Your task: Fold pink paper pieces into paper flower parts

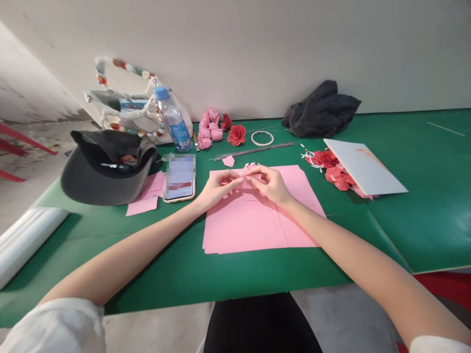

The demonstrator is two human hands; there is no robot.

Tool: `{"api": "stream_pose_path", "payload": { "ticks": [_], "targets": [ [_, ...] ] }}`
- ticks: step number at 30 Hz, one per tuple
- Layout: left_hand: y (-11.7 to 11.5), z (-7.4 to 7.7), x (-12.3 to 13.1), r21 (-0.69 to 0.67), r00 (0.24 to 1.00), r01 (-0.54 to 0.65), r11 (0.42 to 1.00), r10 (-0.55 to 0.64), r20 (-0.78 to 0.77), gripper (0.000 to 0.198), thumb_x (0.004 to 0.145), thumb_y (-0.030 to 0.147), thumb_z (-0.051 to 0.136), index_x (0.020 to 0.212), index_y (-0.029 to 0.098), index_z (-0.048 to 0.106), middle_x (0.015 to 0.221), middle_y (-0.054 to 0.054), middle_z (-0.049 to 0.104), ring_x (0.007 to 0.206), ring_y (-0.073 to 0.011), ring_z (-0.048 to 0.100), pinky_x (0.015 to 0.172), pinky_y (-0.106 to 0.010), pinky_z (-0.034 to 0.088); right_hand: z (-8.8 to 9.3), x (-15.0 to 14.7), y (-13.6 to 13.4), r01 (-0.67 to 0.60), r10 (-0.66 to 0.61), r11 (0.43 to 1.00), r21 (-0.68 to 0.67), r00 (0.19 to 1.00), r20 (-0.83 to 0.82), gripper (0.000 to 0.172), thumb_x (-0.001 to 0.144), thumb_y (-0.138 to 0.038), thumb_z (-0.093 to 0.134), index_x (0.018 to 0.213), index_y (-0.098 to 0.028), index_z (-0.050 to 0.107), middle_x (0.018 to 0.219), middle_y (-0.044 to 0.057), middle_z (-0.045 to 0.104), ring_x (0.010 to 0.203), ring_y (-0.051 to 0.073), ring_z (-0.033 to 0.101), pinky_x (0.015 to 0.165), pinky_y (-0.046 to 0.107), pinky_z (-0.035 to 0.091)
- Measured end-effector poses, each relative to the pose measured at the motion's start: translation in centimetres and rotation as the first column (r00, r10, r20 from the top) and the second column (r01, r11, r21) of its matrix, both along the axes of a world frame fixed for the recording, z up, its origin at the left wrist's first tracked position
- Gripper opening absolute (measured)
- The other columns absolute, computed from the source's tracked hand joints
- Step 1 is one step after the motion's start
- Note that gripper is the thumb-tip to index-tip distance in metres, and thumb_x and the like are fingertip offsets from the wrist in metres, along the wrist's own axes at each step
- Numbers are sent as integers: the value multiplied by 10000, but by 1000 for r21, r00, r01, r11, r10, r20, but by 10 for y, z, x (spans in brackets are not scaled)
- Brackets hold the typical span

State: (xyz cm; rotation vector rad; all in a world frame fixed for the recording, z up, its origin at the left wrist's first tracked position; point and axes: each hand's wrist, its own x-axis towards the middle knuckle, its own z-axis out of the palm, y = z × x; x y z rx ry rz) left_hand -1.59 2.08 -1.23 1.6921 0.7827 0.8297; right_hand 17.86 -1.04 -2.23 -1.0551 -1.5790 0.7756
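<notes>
Green counter carries pink paper sheets; left hand and right hand fingers pinch a cut pink scrap, steadying it.

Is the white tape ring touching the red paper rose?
Apart: the head view shows a strip of green table mat between the white tape ring and the red paper rose.

We have our left hand and right hand close together, fingertips meeting on a small scalloped pink paper cut-out, above flat, overlapping pink paper sheets lying midway along the green worktop, nearer its front edge than its back
</notes>
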Motion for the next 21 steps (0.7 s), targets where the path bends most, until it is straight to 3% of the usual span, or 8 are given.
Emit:
{"api": "stream_pose_path", "payload": {
  "ticks": [4, 12, 21],
  "targets": [
    [-1, -1, 0, -31, 998, 46, 998, -48, -47, 338, 805, 464, 665, 909, 143, 683, 798, -57, 664, 624, -121, 585, 472, -198, 432, 1, -2, -1, -24, 24, 1000, 18, 1000, -16, 116, 818, -328, 662, 849, -222, 700, 913, 48, 720, 968, 222, 644, 818, 362, 515],
    [-1, -4, 2, -36, 995, 50, 998, -52, -85, 323, 782, 433, 701, 847, 118, 712, 745, -64, 697, 622, -119, 602, 514, -198, 425, -2, -1, 2, -92, 92, 996, -21, 995, 36, 192, 809, -384, 675, 841, -197, 702, 900, 55, 718, 939, 222, 654, 853, 369, 507],
    [1, -3, 1, -84, 993, 109, 991, -112, -32, 368, 834, 431, 647, 989, 102, 705, 870, -105, 723, 726, -161, 661, 631, -248, 506, -2, -1, 4, -28, 28, 1000, 0, 1000, -13, 183, 791, -379, 691, 802, -196, 688, 847, 53, 728, 914, 218, 671, 848, 371, 524]
  ]
}}
